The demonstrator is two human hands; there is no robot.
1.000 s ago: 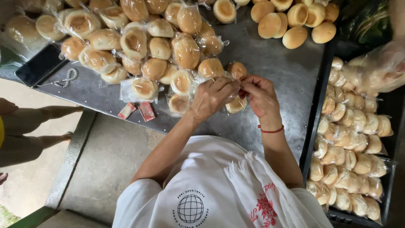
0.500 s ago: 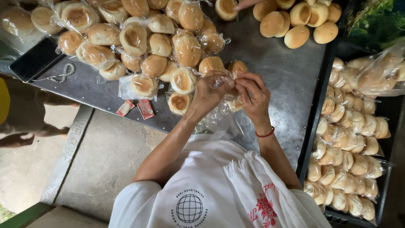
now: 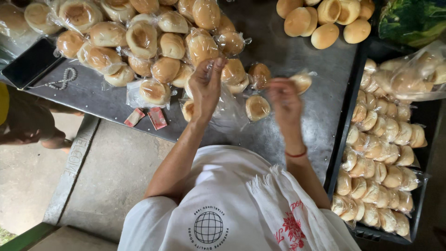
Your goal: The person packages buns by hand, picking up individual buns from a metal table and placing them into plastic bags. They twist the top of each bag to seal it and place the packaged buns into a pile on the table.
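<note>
From the head view, I stand at the near edge of the table (image 3: 297, 51), a grey metal top that ends just in front of my chest. My left hand (image 3: 206, 86) is raised over that edge, fingers closed on the gathered top of a clear bag (image 3: 227, 109). The bag hangs slack below my fingers, its long axis running from my hand down toward me, neck up, one bun (image 3: 257, 107) lying at its right side near the table edge. My right hand (image 3: 284, 100) is just right of the bag, fingers curled loosely; it is blurred, and I cannot tell whether it grips anything. A wrapped bun (image 3: 302, 81) sits just beyond its fingertips.

Behind the bag, a pile (image 3: 139, 42) of bagged buns covers the table's far left. Bare metal lies right of the bag as far as the tray (image 3: 346, 121), whose black rim runs along the table's right side; that strip is the open room. Loose buns (image 3: 320, 21) sit at the far right. Two small red packets (image 3: 148, 117) lie at the near edge, left of the bag, and a phone (image 3: 30, 62) lies further left.

Half a second ago my hands were together at the bag's neck; now they have parted.
</note>
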